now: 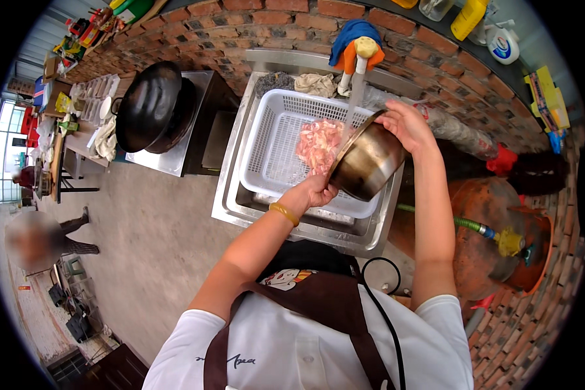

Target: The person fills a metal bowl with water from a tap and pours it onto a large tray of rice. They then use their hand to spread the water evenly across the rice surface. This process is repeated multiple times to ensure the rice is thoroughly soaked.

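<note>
A metal bowl (372, 159) is tipped on its side over a white plastic basket (257, 143), its mouth turned to the left. My left hand (313, 193) grips the bowl's lower rim, and a yellow bangle circles that wrist. At the upper rim, my right hand (406, 127) holds the bowl with fingers over the edge. Pieces of pale pink raw meat (318, 142) lie in the basket beside the bowl's mouth. Water runs down from the faucet (364, 52) next to the bowl's rim. The bowl's inside is mostly hidden from view.
The basket sits in a steel sink (226, 195) against a brick wall. A grey scouring pad and a cloth (315, 84) lie on the sink's back ledge. Left stands a stove with a large black wok (151, 107); right, a rusty gas cylinder (481, 240). Another person (36, 240) is far left.
</note>
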`<control>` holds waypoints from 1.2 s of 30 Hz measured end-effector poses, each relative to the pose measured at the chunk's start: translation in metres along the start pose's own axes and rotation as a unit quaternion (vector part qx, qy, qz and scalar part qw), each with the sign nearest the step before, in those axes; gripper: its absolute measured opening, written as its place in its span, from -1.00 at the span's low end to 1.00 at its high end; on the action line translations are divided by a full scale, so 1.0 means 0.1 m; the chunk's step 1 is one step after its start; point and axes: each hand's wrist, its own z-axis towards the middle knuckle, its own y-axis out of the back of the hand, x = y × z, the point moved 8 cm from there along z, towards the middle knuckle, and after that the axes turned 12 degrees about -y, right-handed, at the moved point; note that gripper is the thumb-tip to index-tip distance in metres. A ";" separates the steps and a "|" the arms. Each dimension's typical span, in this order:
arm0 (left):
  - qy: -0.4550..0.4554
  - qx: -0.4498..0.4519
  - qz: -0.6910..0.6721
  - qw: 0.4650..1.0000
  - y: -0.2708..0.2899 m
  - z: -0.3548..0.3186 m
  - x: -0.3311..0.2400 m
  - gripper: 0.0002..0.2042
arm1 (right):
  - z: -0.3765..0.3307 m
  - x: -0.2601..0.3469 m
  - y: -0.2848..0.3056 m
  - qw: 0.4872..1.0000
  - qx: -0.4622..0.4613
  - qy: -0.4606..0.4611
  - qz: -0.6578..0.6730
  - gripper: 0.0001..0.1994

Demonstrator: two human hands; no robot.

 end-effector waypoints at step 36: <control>-0.369 -0.076 0.314 0.872 -1.00 -0.64 -1.25 -0.75 | 0.14 0.32 0.62 0.912 -0.243 0.241 -0.224 -0.72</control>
